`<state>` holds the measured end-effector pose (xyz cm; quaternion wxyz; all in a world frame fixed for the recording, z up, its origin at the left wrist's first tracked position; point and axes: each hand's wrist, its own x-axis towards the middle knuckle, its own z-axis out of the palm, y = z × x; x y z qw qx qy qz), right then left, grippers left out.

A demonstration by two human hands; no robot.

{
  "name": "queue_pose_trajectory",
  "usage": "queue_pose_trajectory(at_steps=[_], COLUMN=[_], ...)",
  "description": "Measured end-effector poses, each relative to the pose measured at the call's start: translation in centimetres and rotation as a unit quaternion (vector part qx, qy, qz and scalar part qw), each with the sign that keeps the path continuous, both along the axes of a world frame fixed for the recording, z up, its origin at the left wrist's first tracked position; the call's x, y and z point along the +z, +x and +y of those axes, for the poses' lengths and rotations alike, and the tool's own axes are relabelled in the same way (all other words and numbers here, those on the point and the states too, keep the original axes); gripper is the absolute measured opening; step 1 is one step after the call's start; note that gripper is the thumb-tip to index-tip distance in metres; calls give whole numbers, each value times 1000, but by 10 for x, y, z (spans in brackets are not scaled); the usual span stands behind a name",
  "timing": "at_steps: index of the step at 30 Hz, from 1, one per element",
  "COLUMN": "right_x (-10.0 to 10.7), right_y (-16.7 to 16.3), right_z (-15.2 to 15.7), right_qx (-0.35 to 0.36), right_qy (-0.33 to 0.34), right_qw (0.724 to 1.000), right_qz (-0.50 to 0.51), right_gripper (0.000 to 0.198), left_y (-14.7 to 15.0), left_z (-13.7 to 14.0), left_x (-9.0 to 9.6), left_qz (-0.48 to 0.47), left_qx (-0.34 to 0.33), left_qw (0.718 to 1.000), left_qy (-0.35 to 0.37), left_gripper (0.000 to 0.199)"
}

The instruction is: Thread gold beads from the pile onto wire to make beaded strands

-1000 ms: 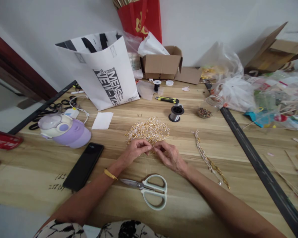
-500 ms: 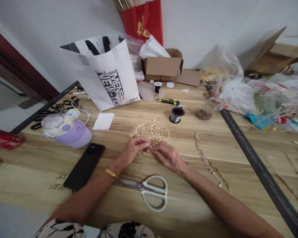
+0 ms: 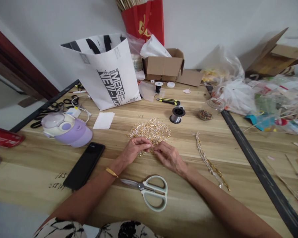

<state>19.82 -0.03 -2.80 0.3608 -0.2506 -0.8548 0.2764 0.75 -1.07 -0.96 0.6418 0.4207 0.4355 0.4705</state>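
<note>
A pile of small gold and silver beads [image 3: 150,128] lies on the wooden table. At its near edge my left hand [image 3: 136,147] is closed in a pinch, its thumb and fingertips pressed together. My right hand [image 3: 167,154] pinches just beside it, fingers curled down by the beads. The two sets of fingertips nearly meet; whatever small piece they hold is too tiny to make out. Scissors [image 3: 149,191] with pale green handles lie closer to me, below the hands. To the right rest gold and silver bead strands [image 3: 210,163].
A wire spool [image 3: 176,115], a yellow-black utility knife [image 3: 168,101] and a tipped jar of beads [image 3: 208,112] lie beyond the pile. On the left are a black phone [image 3: 84,165], a purple bottle [image 3: 69,129] and a white paper bag [image 3: 105,74]. Plastic bags [image 3: 238,96] crowd the right.
My left fingertips have shifted slightly right, closer to my right hand. My right hand stays nearly in place, and the things on the table have not moved.
</note>
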Motion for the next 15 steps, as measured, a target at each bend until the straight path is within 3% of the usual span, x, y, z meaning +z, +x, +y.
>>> queue_pose_trajectory(at_steps=[6, 15], right_x=[0, 1], right_y=[1, 1], right_z=[1, 1], right_qx=[-4, 3], right_qy=[6, -4], right_qw=[1000, 1000], right_qz=[0, 6], right_gripper=[11, 15], left_y=[0, 2], left_z=[-1, -5], left_x=[1, 15], left_qz=[0, 171], left_qx=[-24, -36], left_qw=[1000, 982], left_qy=[3, 73], left_gripper=[17, 15])
